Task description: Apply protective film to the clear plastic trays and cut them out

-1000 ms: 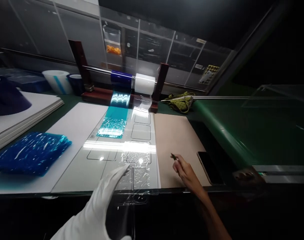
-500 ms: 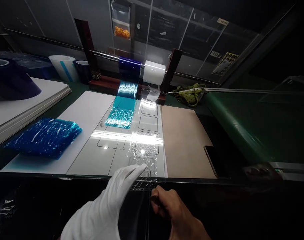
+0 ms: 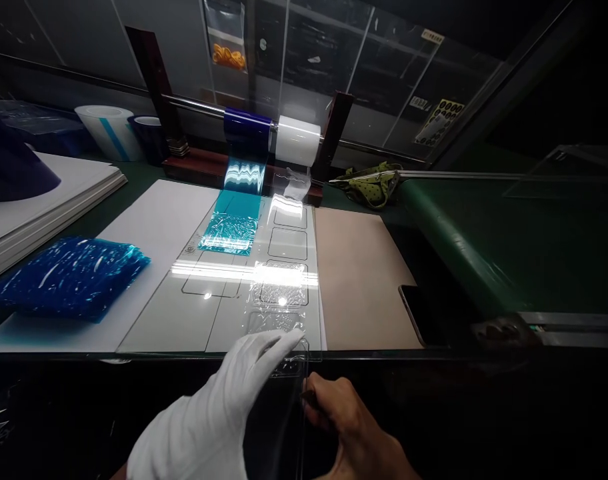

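My left hand (image 3: 229,393), in a white glove, is closed at the front edge of the table with its thumb and fingers gripping a clear thin panel (image 3: 290,368) by its left side. The panel stands roughly edge-on towards me, and its lower part fades into the dark. My bare right hand (image 3: 347,413) is curled just right of the panel's edge. Between its thumb and finger shows a small dark tool (image 3: 309,397); its kind cannot be made out. Behind the hands, clear film pieces (image 3: 279,283) lie wrinkled on a glass plate (image 3: 184,327) with outlined rectangles.
A blue film roll (image 3: 247,129) and a white film roll (image 3: 297,140) hang on a rod, with blue film (image 3: 229,233) drawn onto the glass. Blue film pieces (image 3: 69,277) lie left. Brown board (image 3: 367,280), phone (image 3: 413,313) and green conveyor belt (image 3: 479,247) are right.
The camera view has shifted slightly, so the table things sit further left. The clear panel has tilted a little between my hands, its edge now nearer upright. Both grips look the same.
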Demonstrator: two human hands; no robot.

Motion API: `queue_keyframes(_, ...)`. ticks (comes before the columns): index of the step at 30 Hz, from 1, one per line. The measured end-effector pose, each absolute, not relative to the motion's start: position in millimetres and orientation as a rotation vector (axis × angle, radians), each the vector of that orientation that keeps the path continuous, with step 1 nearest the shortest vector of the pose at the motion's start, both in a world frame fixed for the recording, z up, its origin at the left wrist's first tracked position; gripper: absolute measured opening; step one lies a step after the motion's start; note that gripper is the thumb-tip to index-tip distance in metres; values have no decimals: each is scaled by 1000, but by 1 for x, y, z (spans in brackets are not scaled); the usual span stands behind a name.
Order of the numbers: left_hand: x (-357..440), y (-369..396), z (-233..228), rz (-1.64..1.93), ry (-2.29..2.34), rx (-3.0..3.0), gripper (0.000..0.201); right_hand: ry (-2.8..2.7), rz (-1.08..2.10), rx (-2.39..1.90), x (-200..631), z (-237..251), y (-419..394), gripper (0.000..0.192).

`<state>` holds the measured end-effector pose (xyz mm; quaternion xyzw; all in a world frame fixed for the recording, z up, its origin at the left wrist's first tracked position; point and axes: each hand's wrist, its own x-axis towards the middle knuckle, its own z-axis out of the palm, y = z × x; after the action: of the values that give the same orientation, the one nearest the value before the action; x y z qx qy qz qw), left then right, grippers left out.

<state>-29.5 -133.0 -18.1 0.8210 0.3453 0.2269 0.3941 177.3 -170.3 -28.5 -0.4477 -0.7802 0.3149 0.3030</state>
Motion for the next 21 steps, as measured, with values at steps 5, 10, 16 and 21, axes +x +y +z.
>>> queue_keyframes(5, -19, -129, -12, 553, 834, 2106, 106, -2050, 840, -1237, 186, -33, -175, 67)
queue_keyframes(10, -13, -128, -10, 541, 834, 2156, 100, -2000, 901, -1223, 194, -33, -178, 67)
queue_keyframes(16, -10, -125, -7, 479, 827, 2233, 104, -1945, 925, -1226, 201, -34, -179, 64)
queue_keyframes(21, -6, -127, -2, 462, 842, 2268, 112, -1894, 773, -1240, 202, -36, -184, 66)
